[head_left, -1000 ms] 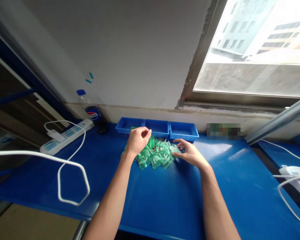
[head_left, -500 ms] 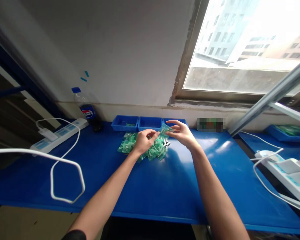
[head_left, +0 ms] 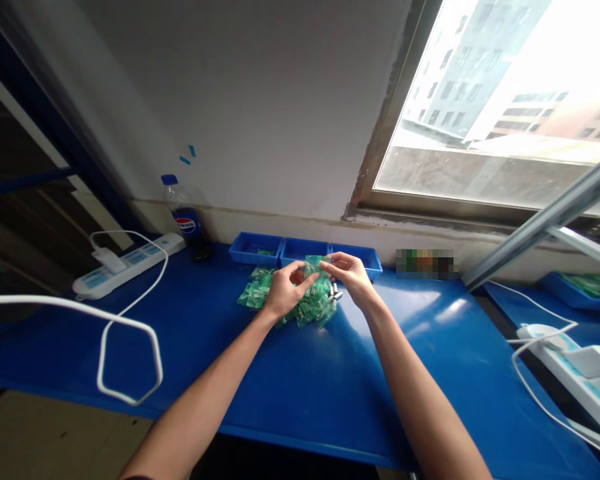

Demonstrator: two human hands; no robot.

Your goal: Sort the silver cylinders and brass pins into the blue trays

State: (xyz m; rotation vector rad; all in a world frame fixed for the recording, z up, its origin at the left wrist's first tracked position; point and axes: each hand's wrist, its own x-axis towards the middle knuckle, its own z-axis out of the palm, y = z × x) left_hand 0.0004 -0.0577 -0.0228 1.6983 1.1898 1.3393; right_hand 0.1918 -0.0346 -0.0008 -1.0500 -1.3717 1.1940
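A small clear-and-green plastic bag (head_left: pixel 314 265) is held up between my two hands, above the pile. My right hand (head_left: pixel 351 275) pinches its right side between thumb and fingers. My left hand (head_left: pixel 285 291) is closed at the bag's left side, thumb against fingers; part of that grip is hidden. Beneath them a heap of similar green bags (head_left: pixel 314 310) lies on the blue table (head_left: pixel 300 380). A few small dark-and-silver pieces (head_left: pixel 335 292) lie at the heap's right edge, close to my right hand.
Three blue trays, left (head_left: pixel 247 254), middle (head_left: pixel 300 245) and right (head_left: pixel 373 260), line the wall. Farther left stand a cola bottle (head_left: pixel 186 223) and a power strip (head_left: pixel 130 265). A white cable (head_left: pixel 130 320) loops in front. Another power strip (head_left: pixel 570 353) is at right.
My right hand has moved left and down with the bag, bringing it to my left hand. The whole view has shifted slightly.
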